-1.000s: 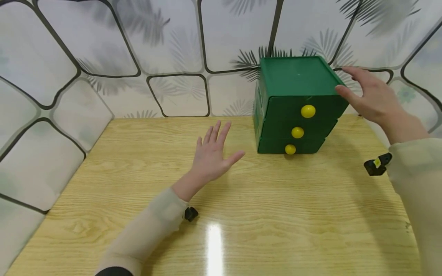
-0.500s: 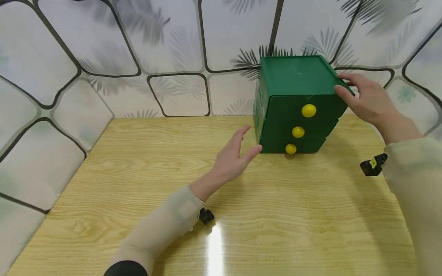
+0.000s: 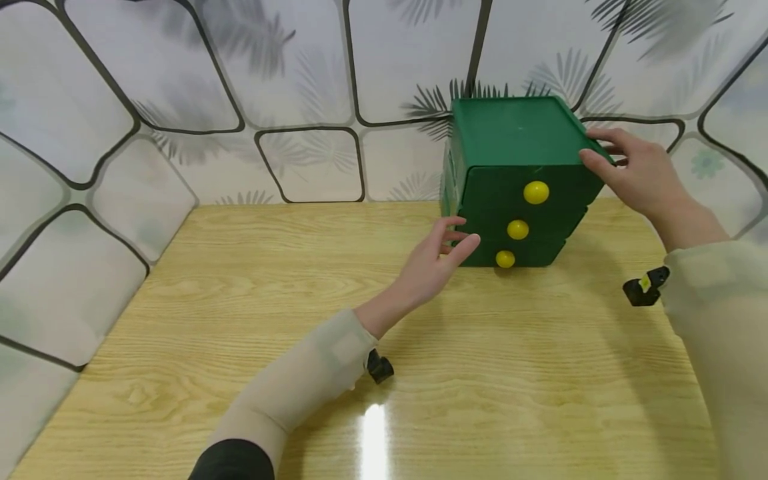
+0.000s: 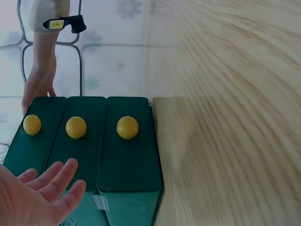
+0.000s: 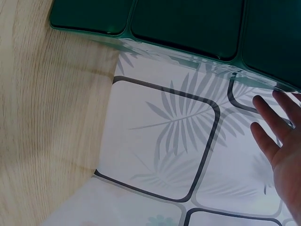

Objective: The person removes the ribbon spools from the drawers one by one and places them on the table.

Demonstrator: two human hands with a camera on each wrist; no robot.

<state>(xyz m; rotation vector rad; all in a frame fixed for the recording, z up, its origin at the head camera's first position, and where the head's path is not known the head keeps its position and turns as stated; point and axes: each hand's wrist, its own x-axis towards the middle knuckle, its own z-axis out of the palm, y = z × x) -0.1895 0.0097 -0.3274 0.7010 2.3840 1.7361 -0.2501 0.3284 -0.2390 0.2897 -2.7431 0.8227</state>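
A small green drawer cabinet [image 3: 522, 130] stands on the wooden table against the back wall. Its front has three stacked drawers, all closed, each with a round yellow knob [image 3: 537, 193]. My left hand [image 3: 429, 267] is at the cabinet's lower left front corner, fingers loosely spread and overlapping the drawer front in the head view. In the left wrist view that left hand [image 4: 35, 200] lies palm up before the drawers, holding nothing. My right hand [image 3: 642, 173] is at the upper right edge, thumb near the top front corner. Its fingers [image 5: 268, 113] extend along the right side.
The wooden table [image 3: 240, 293] spreads to the left and in front of the cabinet. A patterned wall covering [image 3: 312, 73] rises right behind it and along the left side. Small black wrist cameras [image 3: 380, 366] sit under both cuffs.
My left hand has moved right and slightly forward across the table to the cabinet's left front corner. My right hand has shifted slightly left onto its upper right edge. The cabinet looks unmoved.
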